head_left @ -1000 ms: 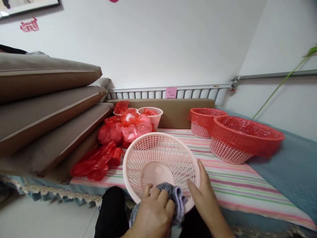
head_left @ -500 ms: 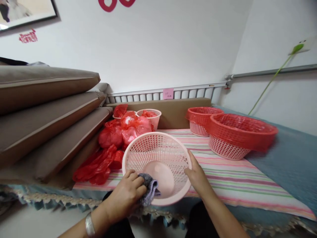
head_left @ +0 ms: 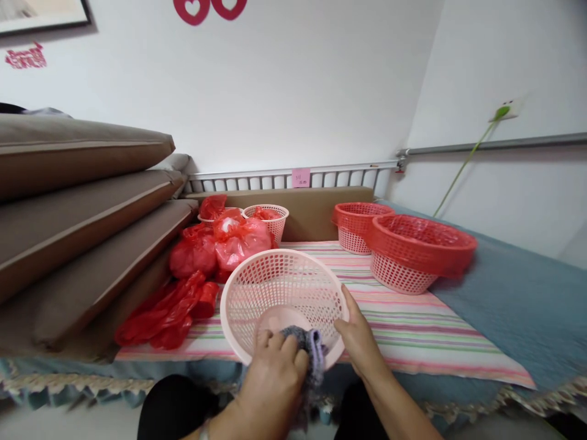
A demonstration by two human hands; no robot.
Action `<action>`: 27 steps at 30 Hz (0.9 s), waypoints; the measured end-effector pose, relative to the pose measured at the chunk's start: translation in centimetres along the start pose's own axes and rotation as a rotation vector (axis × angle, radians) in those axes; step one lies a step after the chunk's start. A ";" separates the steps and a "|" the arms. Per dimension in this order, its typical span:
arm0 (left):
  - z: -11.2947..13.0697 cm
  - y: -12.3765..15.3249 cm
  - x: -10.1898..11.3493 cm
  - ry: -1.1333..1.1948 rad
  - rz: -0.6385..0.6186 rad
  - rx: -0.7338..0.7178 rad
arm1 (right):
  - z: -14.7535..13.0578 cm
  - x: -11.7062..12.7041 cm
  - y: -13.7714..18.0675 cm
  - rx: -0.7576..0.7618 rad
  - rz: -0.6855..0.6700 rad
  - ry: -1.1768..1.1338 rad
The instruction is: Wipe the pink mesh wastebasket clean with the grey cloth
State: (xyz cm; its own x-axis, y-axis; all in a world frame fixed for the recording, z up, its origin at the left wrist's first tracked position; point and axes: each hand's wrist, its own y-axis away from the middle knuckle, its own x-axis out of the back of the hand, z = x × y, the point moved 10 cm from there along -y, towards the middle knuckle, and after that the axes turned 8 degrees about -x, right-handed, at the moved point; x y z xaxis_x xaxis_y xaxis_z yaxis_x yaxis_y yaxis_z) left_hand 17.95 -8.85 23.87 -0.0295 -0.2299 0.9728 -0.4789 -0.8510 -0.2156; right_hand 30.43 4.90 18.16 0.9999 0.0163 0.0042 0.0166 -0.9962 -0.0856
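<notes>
A pale pink perforated plastic basket (head_left: 279, 269) is tilted toward me at the front edge of the striped cloth. My right hand (head_left: 360, 336) grips its rim on the right side, thumb inside and fingers outside. My left hand (head_left: 277, 373) is closed on a grey and lilac cloth (head_left: 314, 348) at the basket's near rim. Part of the cloth hangs below that hand, and the hand hides some of the near rim. The basket's round base shows inside, with nothing lying in it.
Red plastic bags (head_left: 243, 241), some filled, lie left of the basket before two small baskets. Two baskets lined with red bags (head_left: 408, 269) stand at right on the striped cloth (head_left: 394, 318). Grey-brown cushions (head_left: 92, 214) are stacked at left. A radiator (head_left: 257, 180) runs behind.
My left hand has moved with the cloth from the basket's left near rim rightward to the middle of the near rim. My right hand still holds the rim. The view has shifted slightly.
</notes>
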 end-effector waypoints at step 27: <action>-5.3 3.3 0.8 -0.029 -0.028 -0.131 | -0.7 -1.2 0.1 0.011 -0.013 -0.110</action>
State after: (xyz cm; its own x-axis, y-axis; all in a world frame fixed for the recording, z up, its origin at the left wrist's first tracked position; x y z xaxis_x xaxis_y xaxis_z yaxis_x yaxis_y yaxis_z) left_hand 11.72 -9.37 24.42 0.0105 -0.2222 0.9750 -0.5899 -0.7887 -0.1734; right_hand 29.24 4.69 18.84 0.9938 0.0389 -0.1040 0.0288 -0.9949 -0.0967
